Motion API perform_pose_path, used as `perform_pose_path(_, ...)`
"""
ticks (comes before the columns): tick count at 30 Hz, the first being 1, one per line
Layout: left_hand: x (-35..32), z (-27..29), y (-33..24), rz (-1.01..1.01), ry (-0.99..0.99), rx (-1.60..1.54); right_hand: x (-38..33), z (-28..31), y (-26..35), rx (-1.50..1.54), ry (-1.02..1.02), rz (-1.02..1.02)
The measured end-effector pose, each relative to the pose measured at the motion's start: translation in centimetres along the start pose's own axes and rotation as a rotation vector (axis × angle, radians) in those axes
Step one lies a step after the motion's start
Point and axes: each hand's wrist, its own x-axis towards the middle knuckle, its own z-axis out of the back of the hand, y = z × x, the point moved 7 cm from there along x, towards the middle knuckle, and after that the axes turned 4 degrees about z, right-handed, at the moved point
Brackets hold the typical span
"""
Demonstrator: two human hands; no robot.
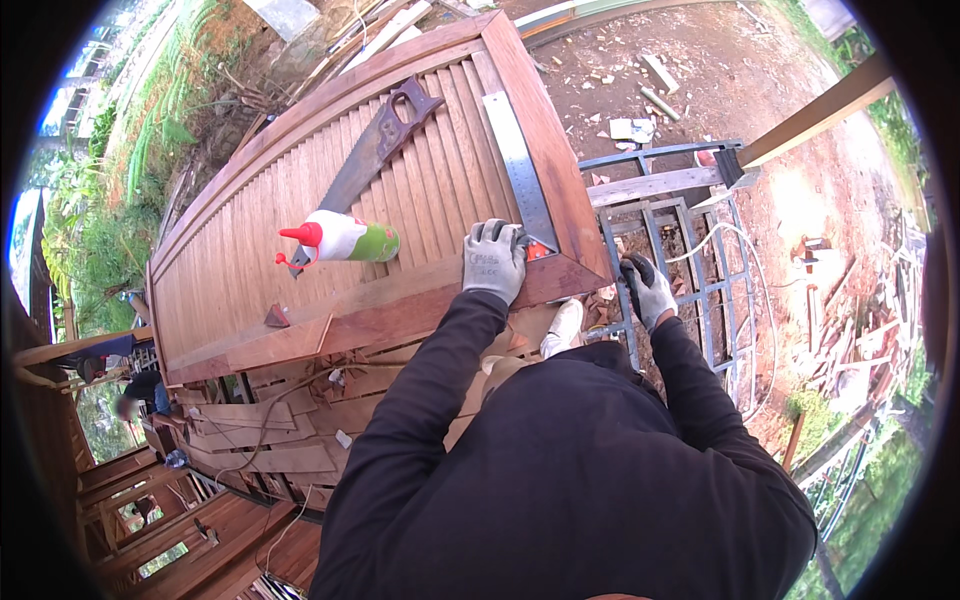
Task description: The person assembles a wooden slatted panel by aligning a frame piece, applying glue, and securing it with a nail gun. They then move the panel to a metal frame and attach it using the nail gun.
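Note:
A louvred wooden panel [330, 215] with a reddish frame lies in front of me. My left hand [495, 262], in a grey glove, is bent over the near rail by the right corner, beside the orange end of a metal square [518, 170]. The square lies along the right side of the frame. Just off that corner, my right hand [648, 290] is curled, its dark fingertips hiding whatever it may hold. A handsaw [375, 150] rests on the slats, its blade partly behind a white-and-green glue bottle [350, 238] with a red cap.
A small wood offcut [277, 316] sits on the panel's near side. Right of the panel stands a metal bar frame [690, 250], with a pale cable [765, 300] looping past it. Planks [260, 460] lie below left. Another person [150, 395] is at far left.

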Motion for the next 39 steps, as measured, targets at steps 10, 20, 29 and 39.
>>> perform_pose_path(10, 0.1, 0.1, -0.3, 0.007, 0.028, 0.010, 0.1, -0.4, -1.5, -0.009, 0.021, -0.034)
perform_pose_path(20, 0.1, 0.1, -0.3, -0.007, 0.025, -0.010, 0.3, -0.1, -2.6, -0.079, 0.014, -0.027)
perform_pose_path(29, 0.1, -0.2, 0.1, -0.030, 0.049, -0.010, 0.5, -0.3, -2.5, -0.032, 0.029, -0.026)
perform_pose_path(39, 0.0, -0.3, 0.0, -0.017, 0.055, -0.002, 0.7, -0.8, -4.2, -0.120, 0.039, 0.016)
